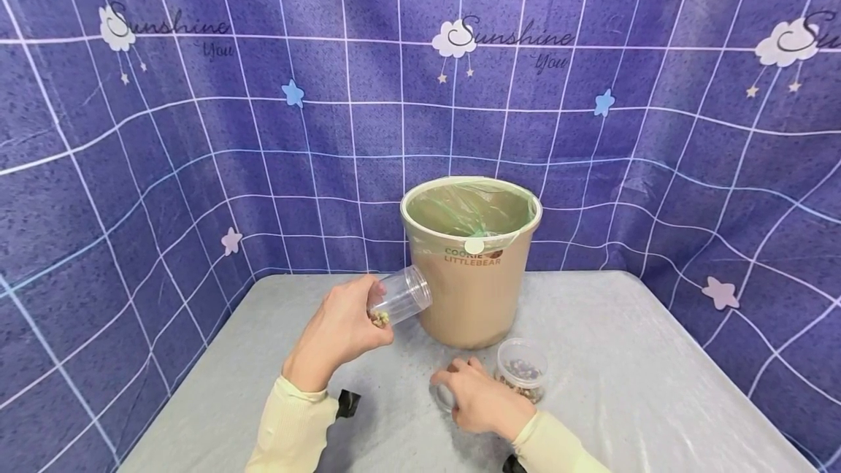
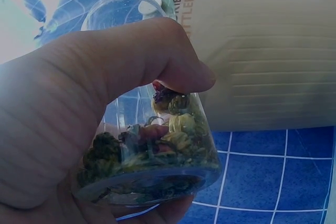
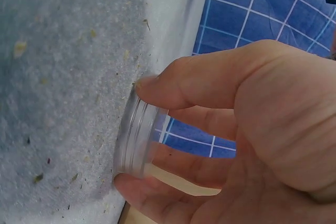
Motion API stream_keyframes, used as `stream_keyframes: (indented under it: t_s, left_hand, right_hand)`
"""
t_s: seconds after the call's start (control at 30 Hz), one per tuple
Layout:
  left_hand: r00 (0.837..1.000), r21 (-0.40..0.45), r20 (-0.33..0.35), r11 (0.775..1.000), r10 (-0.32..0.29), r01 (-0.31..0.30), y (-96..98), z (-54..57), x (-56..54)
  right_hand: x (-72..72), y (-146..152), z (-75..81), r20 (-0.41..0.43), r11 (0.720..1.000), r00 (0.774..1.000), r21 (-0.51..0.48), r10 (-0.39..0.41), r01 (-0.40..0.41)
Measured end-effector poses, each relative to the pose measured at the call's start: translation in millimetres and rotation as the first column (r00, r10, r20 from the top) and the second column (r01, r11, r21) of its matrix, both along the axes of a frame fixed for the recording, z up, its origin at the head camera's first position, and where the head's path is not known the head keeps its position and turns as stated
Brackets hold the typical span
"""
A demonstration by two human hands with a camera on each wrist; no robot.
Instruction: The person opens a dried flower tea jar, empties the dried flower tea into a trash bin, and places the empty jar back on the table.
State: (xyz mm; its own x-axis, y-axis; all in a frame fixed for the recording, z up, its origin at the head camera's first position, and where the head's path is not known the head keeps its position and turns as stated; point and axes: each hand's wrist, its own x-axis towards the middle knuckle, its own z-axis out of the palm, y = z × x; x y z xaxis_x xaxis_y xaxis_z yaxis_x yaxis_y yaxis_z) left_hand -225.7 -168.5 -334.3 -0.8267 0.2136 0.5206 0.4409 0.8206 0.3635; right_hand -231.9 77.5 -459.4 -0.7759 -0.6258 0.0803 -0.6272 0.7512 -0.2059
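Note:
My left hand point(image 1: 343, 327) grips a clear plastic jar point(image 1: 406, 293) tilted on its side, its mouth toward the bin. Dried flower buds and leaves point(image 2: 178, 140), yellow-green with some dark red, lie in the jar's bottom end. On the table, my right hand point(image 1: 482, 396) holds a clear round lid point(image 3: 137, 140) by its rim, thumb on one side and fingers on the other. Just right of that hand stands a second clear container point(image 1: 523, 360) with brownish dried bits in it.
A beige bin point(image 1: 469, 298) with a green liner point(image 1: 453, 210) stands at the back middle of the grey-covered table point(image 1: 591, 327). Small plant crumbs point(image 3: 38, 178) are scattered near the lid. Purple-blue grid-patterned curtains point(image 1: 368, 130) enclose the back and sides.

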Motion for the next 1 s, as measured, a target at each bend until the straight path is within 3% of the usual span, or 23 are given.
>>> stream_keyframes:
  t_s: [1.0]
  left_hand:
    - [1.000,0.007,0.016,1.000,0.001,-0.001,0.9,0.5,1.2]
  right_hand:
    - [-1.1,-0.5,-1.3,0.051,1.000,0.999,0.024,-0.014,0.013]
